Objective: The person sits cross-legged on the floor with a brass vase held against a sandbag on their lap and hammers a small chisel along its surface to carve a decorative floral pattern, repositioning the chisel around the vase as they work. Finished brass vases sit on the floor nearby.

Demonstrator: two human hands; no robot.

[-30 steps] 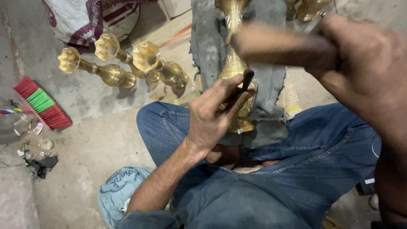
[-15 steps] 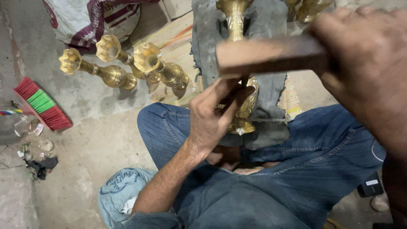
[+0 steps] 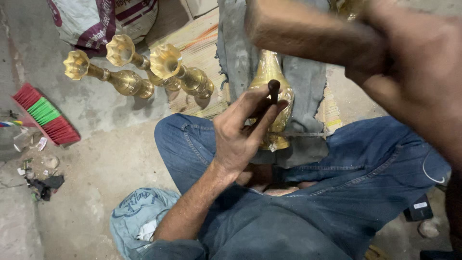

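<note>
The brass vessel (image 3: 272, 91) lies on a grey cloth (image 3: 308, 82) across the person's blue-jeaned lap (image 3: 337, 192), its upper part cut off behind the blurred wooden hammer handle (image 3: 308, 33), which the right hand (image 3: 414, 72) grips with fingers clenched, close to the camera and hard to make out. The left hand (image 3: 240, 132) rests against the vessel's left side, its fingers pinched around a thin dark punch (image 3: 273, 90) standing upright on the brass, tip hidden. Three fluted brass pieces (image 3: 139, 72) lie well apart on the floor to the left, near a red-and-green brush (image 3: 45, 115).
</note>
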